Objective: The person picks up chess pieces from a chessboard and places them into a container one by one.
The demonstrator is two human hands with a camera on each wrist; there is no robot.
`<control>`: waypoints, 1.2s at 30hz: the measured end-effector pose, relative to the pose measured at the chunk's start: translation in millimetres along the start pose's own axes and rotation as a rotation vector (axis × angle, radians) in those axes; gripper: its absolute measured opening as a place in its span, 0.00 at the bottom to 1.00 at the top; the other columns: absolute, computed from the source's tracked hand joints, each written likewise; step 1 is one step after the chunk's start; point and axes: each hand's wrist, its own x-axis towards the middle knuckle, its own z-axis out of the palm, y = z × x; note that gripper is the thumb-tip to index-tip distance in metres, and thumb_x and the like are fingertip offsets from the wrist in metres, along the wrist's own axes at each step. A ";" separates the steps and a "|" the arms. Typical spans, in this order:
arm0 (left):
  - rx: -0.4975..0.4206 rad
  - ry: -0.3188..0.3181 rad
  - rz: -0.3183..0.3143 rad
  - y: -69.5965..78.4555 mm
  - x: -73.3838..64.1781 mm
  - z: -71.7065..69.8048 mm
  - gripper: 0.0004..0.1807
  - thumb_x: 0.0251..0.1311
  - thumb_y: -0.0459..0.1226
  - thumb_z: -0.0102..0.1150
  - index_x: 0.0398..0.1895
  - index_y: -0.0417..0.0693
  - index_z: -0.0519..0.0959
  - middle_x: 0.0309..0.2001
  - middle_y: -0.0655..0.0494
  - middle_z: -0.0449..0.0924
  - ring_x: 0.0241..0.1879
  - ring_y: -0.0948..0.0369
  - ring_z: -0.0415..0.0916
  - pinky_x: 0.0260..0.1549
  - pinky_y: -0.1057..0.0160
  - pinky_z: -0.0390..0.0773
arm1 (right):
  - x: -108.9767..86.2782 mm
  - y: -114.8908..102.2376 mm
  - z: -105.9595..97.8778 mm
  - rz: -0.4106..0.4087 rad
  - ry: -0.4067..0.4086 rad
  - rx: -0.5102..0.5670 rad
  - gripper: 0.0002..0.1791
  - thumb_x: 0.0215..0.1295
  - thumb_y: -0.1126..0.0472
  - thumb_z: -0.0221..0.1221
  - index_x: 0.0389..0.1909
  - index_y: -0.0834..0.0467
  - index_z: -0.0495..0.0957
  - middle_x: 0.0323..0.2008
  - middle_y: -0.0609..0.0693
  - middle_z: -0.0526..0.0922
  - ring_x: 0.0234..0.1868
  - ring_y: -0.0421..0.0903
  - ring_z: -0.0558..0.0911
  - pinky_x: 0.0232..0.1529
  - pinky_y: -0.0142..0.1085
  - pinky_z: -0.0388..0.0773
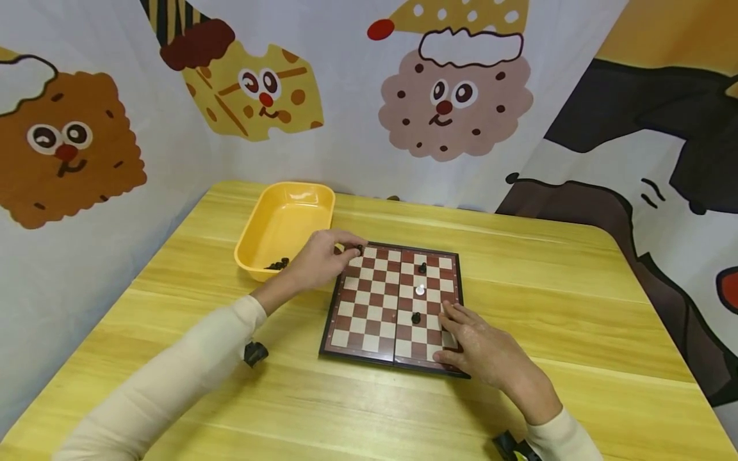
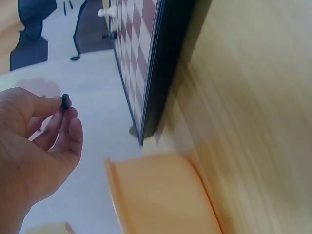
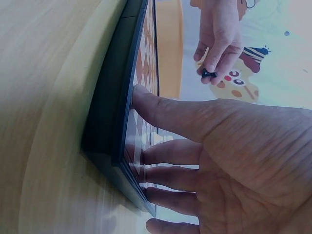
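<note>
My left hand (image 1: pixel 319 261) pinches a small black chess pawn (image 2: pixel 66 101) between thumb and fingertips, over the far left corner of the chessboard (image 1: pixel 369 299). In the right wrist view this pawn (image 3: pixel 209 73) shows raised off the board surface. Spread over the board's near right edge, my right hand (image 1: pixel 487 349) rests its thumb and fingertips on the squares. On the right half of the board stand a black piece (image 1: pixel 423 268), a white pawn (image 1: pixel 420 290) and another black piece (image 1: pixel 416 317), one behind the other.
A yellow plastic tray (image 1: pixel 245 246) stands left of the board, with several black pieces (image 1: pixel 278 264) in its near end. The wooden table (image 1: pixel 346 410) meets a cartoon-printed cloth (image 1: pixel 346 160) at the back. A black strap mount (image 1: pixel 254 353) is by the left sleeve.
</note>
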 end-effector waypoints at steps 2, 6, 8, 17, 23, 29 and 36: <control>0.026 0.029 -0.004 -1.9 -0.7 -6.7 0.13 0.70 0.28 0.60 0.55 0.41 0.85 0.53 0.49 0.84 0.36 0.55 0.81 0.33 0.62 0.81 | -0.2 0.1 -0.1 0.001 -0.001 0.008 0.38 0.68 0.45 0.65 0.70 0.66 0.70 0.76 0.62 0.59 0.75 0.61 0.58 0.52 0.57 0.78; 0.025 0.081 -0.018 -7.4 -2.7 -19.2 0.11 0.70 0.28 0.60 0.52 0.39 0.85 0.50 0.49 0.85 0.45 0.54 0.82 0.44 0.58 0.82 | -0.6 -0.2 -0.1 0.002 0.000 0.014 0.38 0.69 0.45 0.65 0.71 0.65 0.70 0.76 0.62 0.59 0.75 0.61 0.57 0.52 0.58 0.78; 0.001 0.101 -0.029 -10.6 -4.8 -25.1 0.11 0.70 0.27 0.59 0.52 0.38 0.85 0.49 0.48 0.85 0.46 0.54 0.82 0.45 0.57 0.82 | -0.5 -0.5 0.0 0.002 -0.002 0.014 0.38 0.69 0.45 0.65 0.71 0.66 0.70 0.76 0.62 0.59 0.75 0.61 0.57 0.52 0.57 0.78; 0.006 0.167 -0.093 -24.5 -15.0 -43.7 0.11 0.71 0.30 0.60 0.53 0.37 0.84 0.47 0.46 0.85 0.44 0.53 0.83 0.45 0.54 0.83 | 0.7 -0.1 -2.0 -0.017 -0.005 0.001 0.39 0.68 0.46 0.65 0.70 0.67 0.70 0.76 0.64 0.58 0.75 0.62 0.57 0.49 0.53 0.81; 0.031 0.174 -0.138 -33.8 -15.2 -48.6 0.12 0.71 0.30 0.59 0.54 0.35 0.83 0.48 0.44 0.85 0.45 0.51 0.83 0.44 0.52 0.82 | 1.1 -0.1 -1.9 -0.016 -0.019 0.005 0.38 0.70 0.46 0.64 0.71 0.67 0.69 0.76 0.64 0.58 0.75 0.62 0.57 0.56 0.58 0.76; 0.098 0.181 -0.183 -39.9 -8.2 -49.1 0.13 0.72 0.33 0.59 0.55 0.37 0.83 0.48 0.45 0.84 0.47 0.49 0.79 0.39 0.52 0.79 | 0.1 1.0 -1.1 -0.011 -0.012 0.000 0.38 0.69 0.46 0.64 0.71 0.66 0.70 0.76 0.64 0.59 0.75 0.62 0.57 0.54 0.58 0.76; 0.093 0.162 -0.205 -43.9 -4.1 -47.7 0.18 0.73 0.33 0.56 0.62 0.35 0.78 0.53 0.43 0.82 0.50 0.48 0.79 0.45 0.51 0.81 | 1.1 -0.6 -0.4 -0.010 -0.017 0.013 0.38 0.69 0.46 0.64 0.71 0.66 0.69 0.76 0.64 0.58 0.75 0.62 0.57 0.52 0.56 0.78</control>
